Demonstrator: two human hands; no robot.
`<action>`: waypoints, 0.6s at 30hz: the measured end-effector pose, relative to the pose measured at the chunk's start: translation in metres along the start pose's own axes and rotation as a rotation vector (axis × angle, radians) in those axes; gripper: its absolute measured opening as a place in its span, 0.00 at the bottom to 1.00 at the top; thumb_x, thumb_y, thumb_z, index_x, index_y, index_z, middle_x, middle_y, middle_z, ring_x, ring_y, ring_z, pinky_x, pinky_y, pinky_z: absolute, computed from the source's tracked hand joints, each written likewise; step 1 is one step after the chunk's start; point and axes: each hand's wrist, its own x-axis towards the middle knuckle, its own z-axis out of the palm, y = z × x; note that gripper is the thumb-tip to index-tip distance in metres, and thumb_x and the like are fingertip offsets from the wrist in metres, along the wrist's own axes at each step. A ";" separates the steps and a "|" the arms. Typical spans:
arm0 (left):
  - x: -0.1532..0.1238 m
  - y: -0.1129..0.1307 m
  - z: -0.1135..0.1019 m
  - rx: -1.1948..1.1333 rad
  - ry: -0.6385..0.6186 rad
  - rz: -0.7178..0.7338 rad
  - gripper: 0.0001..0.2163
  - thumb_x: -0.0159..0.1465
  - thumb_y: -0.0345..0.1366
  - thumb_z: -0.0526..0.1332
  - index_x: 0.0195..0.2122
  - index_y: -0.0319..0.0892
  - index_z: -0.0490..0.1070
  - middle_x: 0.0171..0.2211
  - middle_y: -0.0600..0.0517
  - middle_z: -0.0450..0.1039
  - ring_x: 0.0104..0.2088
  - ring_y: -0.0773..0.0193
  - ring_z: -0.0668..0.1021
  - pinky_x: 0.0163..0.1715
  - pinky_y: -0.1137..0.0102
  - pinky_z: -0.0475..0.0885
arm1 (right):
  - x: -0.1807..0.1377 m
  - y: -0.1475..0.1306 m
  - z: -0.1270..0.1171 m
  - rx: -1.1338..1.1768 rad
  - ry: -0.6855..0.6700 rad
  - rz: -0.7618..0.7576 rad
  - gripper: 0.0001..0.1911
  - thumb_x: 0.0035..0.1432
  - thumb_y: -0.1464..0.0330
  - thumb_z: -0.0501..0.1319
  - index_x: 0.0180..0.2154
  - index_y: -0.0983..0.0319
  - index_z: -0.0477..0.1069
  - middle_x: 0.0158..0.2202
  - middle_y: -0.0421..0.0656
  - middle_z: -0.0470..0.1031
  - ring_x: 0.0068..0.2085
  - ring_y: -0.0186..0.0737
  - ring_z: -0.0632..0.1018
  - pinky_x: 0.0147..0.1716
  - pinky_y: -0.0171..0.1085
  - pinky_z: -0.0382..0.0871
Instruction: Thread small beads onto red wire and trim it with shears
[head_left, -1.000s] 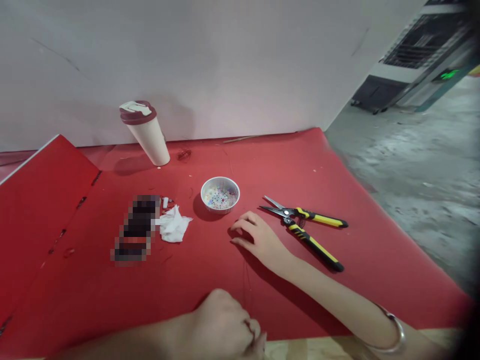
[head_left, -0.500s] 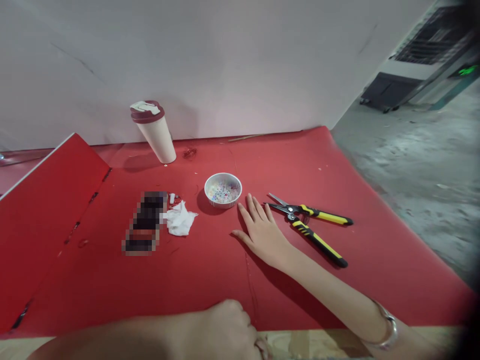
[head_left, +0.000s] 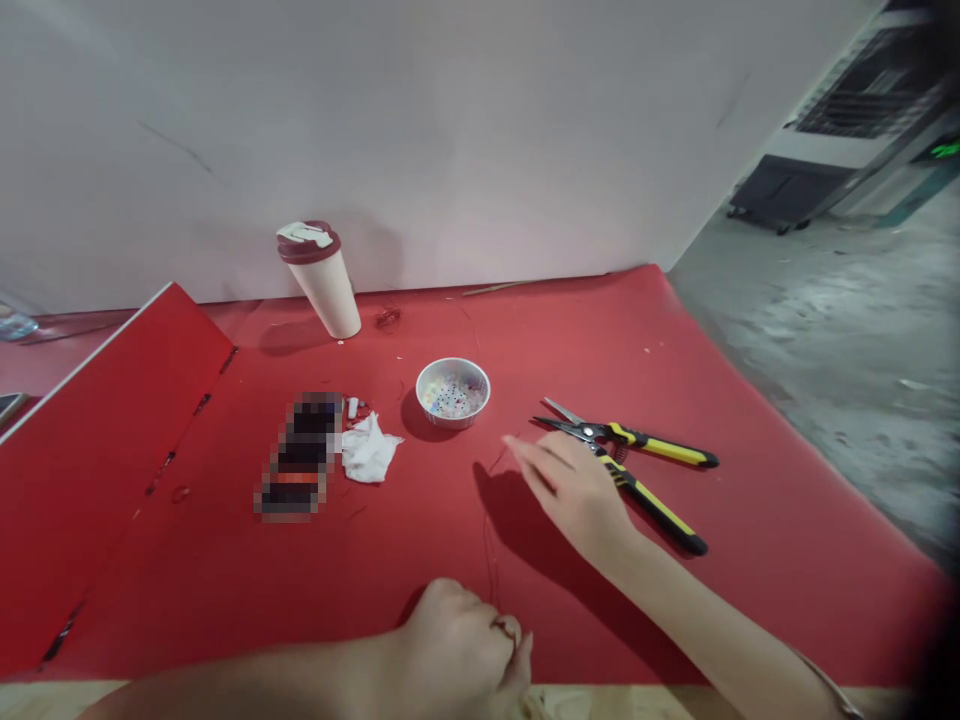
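A red worktop [head_left: 570,330] meets a grey wall [head_left: 480,130], with concrete floor [head_left: 810,330] to the right. The left hand [head_left: 465,640] curls closed at the near edge, any hold hidden. The right hand [head_left: 581,495] is raised, fingers bunched; whether it grips is unclear. Fine thread [head_left: 490,560] shows between them.

Curled left hand [head_left: 463,640], thin red thread [head_left: 489,550] near it, raised right hand [head_left: 577,490] beside open black-and-yellow shears [head_left: 591,432], round white bowl [head_left: 452,421] of small beads [head_left: 452,396].
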 end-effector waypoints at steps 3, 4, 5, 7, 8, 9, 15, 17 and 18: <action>0.001 0.000 -0.001 -0.002 -0.030 -0.008 0.13 0.56 0.35 0.57 0.15 0.42 0.59 0.11 0.57 0.66 0.12 0.67 0.69 0.16 0.67 0.53 | -0.003 -0.007 0.005 0.137 -0.205 -0.118 0.14 0.62 0.73 0.51 0.45 0.62 0.72 0.38 0.49 0.75 0.40 0.41 0.75 0.40 0.42 0.73; 0.002 0.000 -0.002 0.000 -0.040 -0.009 0.13 0.56 0.35 0.57 0.16 0.42 0.59 0.11 0.57 0.66 0.12 0.67 0.69 0.16 0.67 0.53 | -0.004 -0.008 0.007 0.163 -0.251 -0.141 0.14 0.62 0.73 0.51 0.46 0.61 0.72 0.43 0.49 0.75 0.45 0.42 0.75 0.45 0.44 0.72; 0.002 0.000 -0.002 0.005 -0.047 -0.008 0.13 0.56 0.35 0.57 0.16 0.42 0.59 0.11 0.57 0.66 0.12 0.67 0.69 0.16 0.68 0.54 | -0.004 -0.008 0.010 0.182 -0.286 -0.163 0.15 0.62 0.73 0.51 0.47 0.61 0.71 0.47 0.49 0.74 0.49 0.43 0.74 0.49 0.46 0.70; 0.001 0.000 0.000 0.011 -0.064 0.002 0.13 0.57 0.36 0.56 0.16 0.42 0.59 0.11 0.57 0.66 0.12 0.67 0.70 0.17 0.68 0.55 | -0.006 -0.006 0.016 0.221 -0.342 -0.204 0.16 0.62 0.71 0.51 0.49 0.61 0.70 0.50 0.48 0.73 0.53 0.43 0.72 0.53 0.48 0.67; 0.000 -0.001 0.002 0.015 -0.074 0.003 0.14 0.57 0.36 0.56 0.16 0.42 0.59 0.11 0.56 0.66 0.13 0.67 0.70 0.17 0.68 0.55 | -0.007 -0.004 0.018 0.242 -0.364 -0.216 0.16 0.62 0.70 0.52 0.50 0.61 0.70 0.50 0.48 0.74 0.54 0.43 0.72 0.54 0.48 0.67; -0.001 -0.001 0.004 0.019 -0.089 0.003 0.14 0.58 0.37 0.56 0.17 0.42 0.59 0.11 0.56 0.66 0.13 0.66 0.70 0.17 0.68 0.55 | -0.008 -0.001 0.020 0.266 -0.380 -0.216 0.16 0.62 0.69 0.52 0.50 0.61 0.70 0.50 0.48 0.74 0.54 0.43 0.71 0.54 0.48 0.67; -0.008 0.000 0.019 0.030 -0.199 0.013 0.13 0.58 0.41 0.57 0.18 0.43 0.60 0.10 0.57 0.65 0.13 0.66 0.68 0.18 0.68 0.55 | -0.006 0.005 0.018 0.372 -0.440 -0.091 0.15 0.60 0.67 0.55 0.49 0.58 0.68 0.51 0.48 0.71 0.53 0.43 0.71 0.51 0.46 0.69; -0.009 0.000 0.022 0.032 -0.211 0.032 0.12 0.58 0.40 0.57 0.19 0.43 0.61 0.11 0.56 0.66 0.14 0.65 0.69 0.18 0.67 0.55 | -0.003 0.002 0.015 0.366 -0.438 -0.054 0.15 0.59 0.66 0.57 0.48 0.60 0.67 0.48 0.50 0.70 0.50 0.44 0.72 0.48 0.47 0.70; -0.010 0.000 0.022 0.028 -0.213 0.037 0.12 0.58 0.40 0.56 0.19 0.43 0.61 0.11 0.56 0.66 0.14 0.65 0.68 0.17 0.67 0.54 | -0.001 0.001 0.015 0.359 -0.439 -0.029 0.15 0.58 0.66 0.58 0.48 0.60 0.67 0.46 0.51 0.70 0.48 0.44 0.72 0.47 0.47 0.70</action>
